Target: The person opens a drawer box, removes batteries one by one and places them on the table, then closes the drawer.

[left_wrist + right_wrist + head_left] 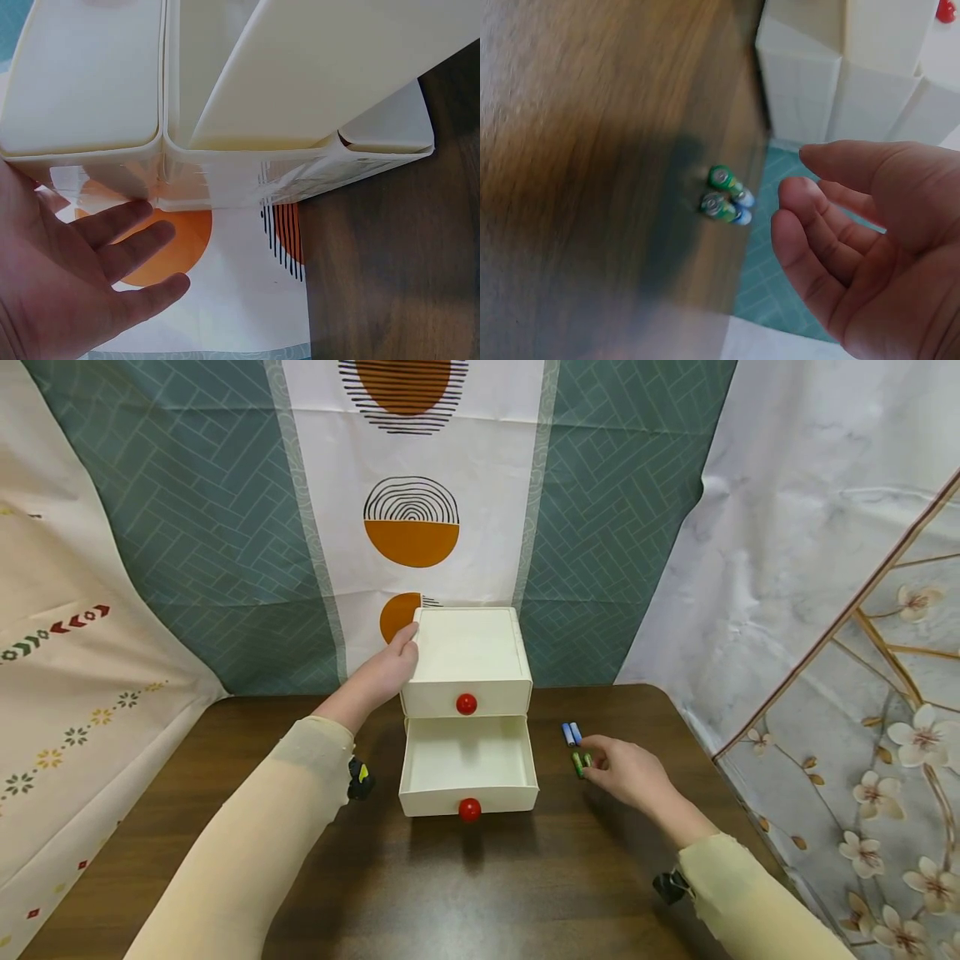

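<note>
The left hand [386, 668], fingers extended and unclenched, rests against the left side of the white drawer unit [468, 643]; its lower drawer [435, 802] stands out. The right hand [626, 768], fingers loosely bent and holding nothing, hovers beside two green batteries [577, 766], just nearer than two blue batteries [567, 734] on the worktop's [360, 877] right.

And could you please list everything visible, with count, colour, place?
Drawer unit: 1, off-white, mid-table
Knobs: 2, red, drawer fronts
Nearer batteries: 2, green, right of unit
Farther batteries: 2, blue-white, beyond nearer ones
Table: 1, brown, underneath
Back cloth: 1, teal, white, orange, behind
Side cloths: 2, pale, either side
Wrist devices: 2, black, at wrists
Sleeves: 2, cream, forearms
Left hand: 1, bare, unit's left side
Right hand: 1, bare, by nearer batteries
</note>
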Demonstrator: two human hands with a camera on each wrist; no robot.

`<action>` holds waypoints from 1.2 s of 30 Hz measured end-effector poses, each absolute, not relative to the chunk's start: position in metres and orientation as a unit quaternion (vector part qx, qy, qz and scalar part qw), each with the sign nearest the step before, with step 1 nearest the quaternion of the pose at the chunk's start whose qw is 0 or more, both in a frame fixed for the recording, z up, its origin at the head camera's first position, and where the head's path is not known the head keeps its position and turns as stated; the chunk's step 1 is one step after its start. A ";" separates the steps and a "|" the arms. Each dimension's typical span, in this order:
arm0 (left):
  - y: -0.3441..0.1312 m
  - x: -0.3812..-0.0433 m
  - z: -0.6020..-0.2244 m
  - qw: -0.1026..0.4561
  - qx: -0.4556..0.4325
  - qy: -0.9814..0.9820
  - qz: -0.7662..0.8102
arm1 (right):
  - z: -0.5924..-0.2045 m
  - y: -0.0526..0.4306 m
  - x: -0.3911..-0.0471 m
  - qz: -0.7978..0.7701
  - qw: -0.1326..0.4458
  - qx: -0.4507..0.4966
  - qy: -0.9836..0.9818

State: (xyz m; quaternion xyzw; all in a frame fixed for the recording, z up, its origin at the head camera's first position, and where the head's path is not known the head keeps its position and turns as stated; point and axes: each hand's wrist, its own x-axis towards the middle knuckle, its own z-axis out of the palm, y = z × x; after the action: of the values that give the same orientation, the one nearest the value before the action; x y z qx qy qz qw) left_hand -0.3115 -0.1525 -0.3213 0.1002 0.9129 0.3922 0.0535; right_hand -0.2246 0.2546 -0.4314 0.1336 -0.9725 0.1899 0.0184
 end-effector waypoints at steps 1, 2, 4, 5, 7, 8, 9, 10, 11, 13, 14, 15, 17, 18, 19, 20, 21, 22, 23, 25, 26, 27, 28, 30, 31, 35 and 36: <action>-0.152 -0.312 -0.321 0.052 0.100 0.913 0.391 | -0.430 0.253 -0.223 0.192 0.022 0.134 -0.972; -0.152 -0.312 -0.321 0.053 0.101 0.914 0.390 | -0.429 0.252 -0.221 0.194 0.027 0.134 -0.971; -0.152 -0.312 -0.321 0.052 0.101 0.915 0.388 | -0.426 0.249 -0.218 0.200 0.036 0.137 -0.969; -0.152 -0.312 -0.320 0.052 0.099 0.915 0.388 | -0.424 0.248 -0.216 0.204 0.040 0.141 -0.968; -0.152 -0.312 -0.320 0.053 0.097 0.916 0.386 | -0.422 0.245 -0.211 0.216 0.046 0.144 -0.964; -0.152 -0.312 -0.319 0.054 0.097 0.917 0.384 | -0.420 0.243 -0.209 0.222 0.048 0.147 -0.963; -0.152 -0.312 -0.320 0.054 0.095 0.917 0.385 | -0.419 0.242 -0.207 0.228 0.049 0.150 -0.961; -0.152 -0.312 -0.320 0.054 0.093 0.917 0.385 | -0.417 0.241 -0.205 0.232 0.050 0.152 -0.959; -0.152 -0.312 -0.320 0.054 0.093 0.916 0.386 | -0.416 0.239 -0.203 0.236 0.051 0.154 -0.958; -0.152 -0.312 -0.321 0.055 0.092 0.916 0.387 | -0.413 0.236 -0.199 0.239 0.053 0.154 -0.957; -0.153 -0.312 -0.321 0.056 0.092 0.915 0.388 | -0.412 0.235 -0.197 0.239 0.056 0.155 -0.957; -0.153 -0.312 -0.322 0.056 0.092 0.914 0.391 | -0.411 0.234 -0.196 0.239 0.058 0.156 -0.957; -0.153 -0.313 -0.323 0.059 0.093 0.913 0.393 | -0.409 0.232 -0.192 0.239 0.062 0.157 -0.956; -0.153 -0.313 -0.323 0.060 0.094 0.913 0.393 | -0.409 0.230 -0.190 0.240 0.065 0.157 -0.956; -0.153 -0.313 -0.324 0.060 0.094 0.913 0.393 | -0.408 0.229 -0.188 0.242 0.066 0.158 -0.955; -0.153 -0.313 -0.324 0.061 0.094 0.912 0.394 | -0.407 0.228 -0.186 0.245 0.068 0.159 -0.954; -0.153 -0.314 -0.324 0.060 0.094 0.913 0.393 | -0.406 0.227 -0.184 0.247 0.070 0.159 -0.953; -0.153 -0.314 -0.324 0.060 0.094 0.913 0.393 | -0.405 0.225 -0.182 0.249 0.073 0.160 -0.952; -0.153 -0.314 -0.324 0.059 0.095 0.913 0.392 | -0.403 0.224 -0.181 0.252 0.075 0.162 -0.951; -0.153 -0.313 -0.324 0.056 0.096 0.913 0.392 | -0.401 0.221 -0.177 0.256 0.080 0.162 -0.950; -0.153 -0.313 -0.324 0.055 0.097 0.913 0.392 | -0.400 0.220 -0.175 0.258 0.082 0.161 -0.949; -0.153 -0.313 -0.324 0.054 0.098 0.913 0.392 | -0.399 0.219 -0.174 0.260 0.084 0.161 -0.948; -0.153 -0.313 -0.324 0.054 0.098 0.913 0.393 | -0.399 0.218 -0.172 0.262 0.086 0.161 -0.948; -0.153 -0.313 -0.324 0.054 0.099 0.911 0.396 | -0.398 0.216 -0.169 0.266 0.090 0.161 -0.946; -0.153 -0.313 -0.324 0.054 0.098 0.911 0.397 | -0.398 0.215 -0.168 0.268 0.093 0.162 -0.945; -0.153 -0.312 -0.324 0.053 0.098 0.910 0.399 | -0.398 0.212 -0.163 0.273 0.105 0.174 -0.940; -0.153 -0.312 -0.324 0.053 0.098 0.911 0.398 | -0.397 0.211 -0.162 0.275 0.107 0.177 -0.939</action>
State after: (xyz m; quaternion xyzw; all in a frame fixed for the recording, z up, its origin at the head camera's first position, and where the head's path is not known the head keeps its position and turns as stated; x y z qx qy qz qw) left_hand -0.3116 -0.1527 -0.3238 0.0984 0.9107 0.3977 0.0527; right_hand -0.1618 0.2106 -0.3974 0.1769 -0.9390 0.2746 0.1074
